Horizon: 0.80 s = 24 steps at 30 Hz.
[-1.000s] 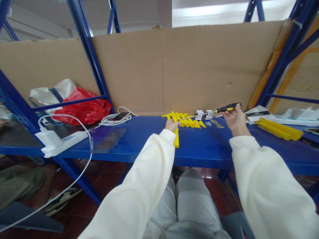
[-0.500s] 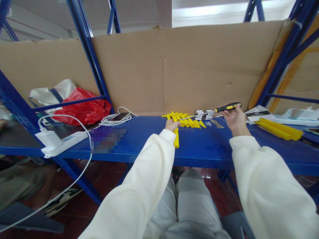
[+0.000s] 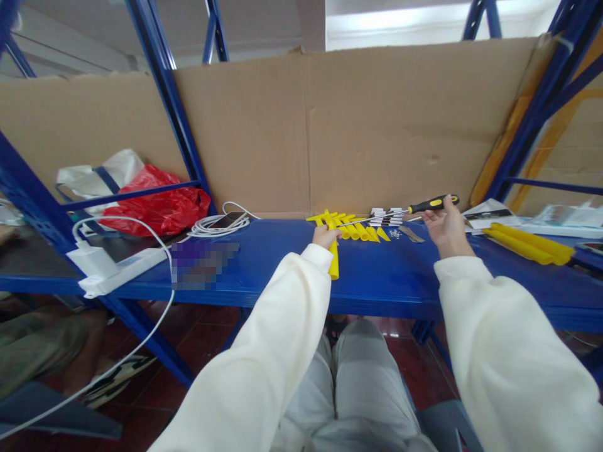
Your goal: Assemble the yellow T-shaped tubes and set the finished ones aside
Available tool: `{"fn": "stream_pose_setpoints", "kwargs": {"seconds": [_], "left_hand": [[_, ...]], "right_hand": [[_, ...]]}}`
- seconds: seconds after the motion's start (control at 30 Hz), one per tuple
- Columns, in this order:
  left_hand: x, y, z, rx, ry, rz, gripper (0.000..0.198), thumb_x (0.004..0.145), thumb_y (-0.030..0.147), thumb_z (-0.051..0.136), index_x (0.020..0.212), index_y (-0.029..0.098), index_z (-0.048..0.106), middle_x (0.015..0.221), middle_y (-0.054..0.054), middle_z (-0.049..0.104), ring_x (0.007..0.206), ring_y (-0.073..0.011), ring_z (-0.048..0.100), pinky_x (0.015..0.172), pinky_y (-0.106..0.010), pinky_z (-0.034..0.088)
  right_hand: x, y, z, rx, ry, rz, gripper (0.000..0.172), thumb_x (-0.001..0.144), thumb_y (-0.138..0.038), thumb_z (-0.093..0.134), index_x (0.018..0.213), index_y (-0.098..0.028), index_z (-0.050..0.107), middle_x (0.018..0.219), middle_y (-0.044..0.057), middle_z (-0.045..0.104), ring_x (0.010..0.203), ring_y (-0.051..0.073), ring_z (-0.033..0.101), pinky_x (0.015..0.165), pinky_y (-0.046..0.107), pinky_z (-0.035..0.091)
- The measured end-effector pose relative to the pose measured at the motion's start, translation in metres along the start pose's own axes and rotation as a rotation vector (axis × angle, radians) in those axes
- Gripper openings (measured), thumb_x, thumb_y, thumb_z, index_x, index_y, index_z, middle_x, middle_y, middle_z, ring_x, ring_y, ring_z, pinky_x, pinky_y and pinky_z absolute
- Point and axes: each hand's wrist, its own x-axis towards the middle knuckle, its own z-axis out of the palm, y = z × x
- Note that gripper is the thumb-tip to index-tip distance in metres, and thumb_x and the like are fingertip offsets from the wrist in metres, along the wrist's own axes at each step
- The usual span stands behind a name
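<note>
My left hand [image 3: 326, 236] is closed around a yellow plastic part [image 3: 334, 267] whose hollow lower end points toward me. In my right hand [image 3: 445, 229] is a screwdriver [image 3: 431, 204] with a black and yellow handle, held almost level. Its long shaft runs leftward to the yellow part beside my left fingers; whether the tip touches is too small to tell. Just right of that hand lies a row of several similar yellow parts [image 3: 362, 233]. Behind them sit white and black pieces [image 3: 386, 216]. Small screws [image 3: 395, 234] and a flat grey-brown piece [image 3: 411, 234] lie below the shaft.
Two long yellow pieces [image 3: 527, 243] lie at the right, near papers [image 3: 492, 213]. Leftward are a coiled white cable [image 3: 219, 225], a power strip [image 3: 125, 271] and a red bag [image 3: 155, 201]. Cardboard [image 3: 377, 125] stands behind the blue shelf [image 3: 277, 251]. Another person's leg shows lower left.
The screwdriver's handle and my right fingers have shifted very slightly to the right. My left hand and the yellow part stay in place.
</note>
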Motion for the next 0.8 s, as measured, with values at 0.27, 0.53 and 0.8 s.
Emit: {"fn": "stream_pose_setpoints", "kwargs": {"seconds": [0.27, 0.53, 0.8], "left_hand": [[0.002, -0.002, 0.000, -0.010, 0.004, -0.002, 0.017, 0.068, 0.001, 0.075, 0.079, 0.013, 0.081, 0.065, -0.005, 0.073, 0.063, -0.0183, 0.071, 0.058, -0.024, 0.055], [0.000, 0.000, -0.001, -0.016, -0.002, -0.009, 0.014, 0.068, 0.001, 0.074, 0.074, 0.013, 0.078, 0.065, -0.004, 0.072, 0.061, -0.0169, 0.069, 0.060, -0.024, 0.056], [-0.002, 0.002, -0.001, -0.042, -0.004, -0.020, 0.016, 0.066, -0.001, 0.073, 0.070, 0.014, 0.075, 0.059, -0.002, 0.066, 0.060, -0.0172, 0.067, 0.059, -0.025, 0.054]], "right_hand": [[-0.014, -0.005, 0.008, 0.022, 0.002, 0.037, 0.014, 0.111, -0.025, 0.061, 0.097, -0.025, 0.062, 0.083, -0.003, 0.072, 0.056, 0.010, 0.058, 0.057, 0.019, 0.060], [-0.003, 0.000, 0.001, -0.045, 0.009, -0.021, 0.035, 0.102, -0.031, 0.079, 0.079, -0.024, 0.053, 0.065, -0.008, 0.059, 0.050, 0.007, 0.054, 0.058, 0.018, 0.060], [0.010, 0.002, -0.008, -0.070, -0.053, -0.022, 0.034, 0.099, -0.040, 0.082, 0.082, -0.028, 0.055, 0.072, -0.005, 0.067, 0.049, 0.009, 0.054, 0.055, 0.023, 0.063]]}}
